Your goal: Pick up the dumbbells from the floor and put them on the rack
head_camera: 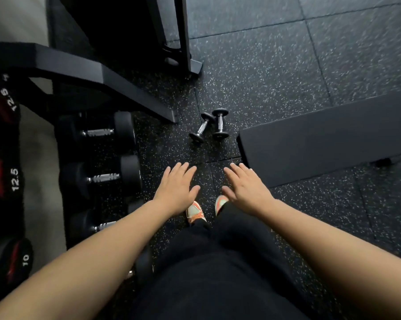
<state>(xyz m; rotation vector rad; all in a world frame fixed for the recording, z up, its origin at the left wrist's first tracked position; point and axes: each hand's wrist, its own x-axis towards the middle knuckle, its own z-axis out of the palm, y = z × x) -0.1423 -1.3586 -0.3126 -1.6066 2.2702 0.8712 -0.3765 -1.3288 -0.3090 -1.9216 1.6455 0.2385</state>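
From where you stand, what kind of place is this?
Most likely a gym's free-weights area. A black metal rack holds large black dumbbells, two small chrome-handled dumbbells lie on the black speckled rubber floor, and a black padded bench stands at the right.

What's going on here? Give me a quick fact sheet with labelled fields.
Setting: gym with speckled rubber floor
Small dumbbells: two, on the floor, side by side
Left hand: open, empty, above the floor
Right hand: open, empty
Rack: at left, holding larger dumbbells
Bench: at right
Task stage: nothing picked up yet
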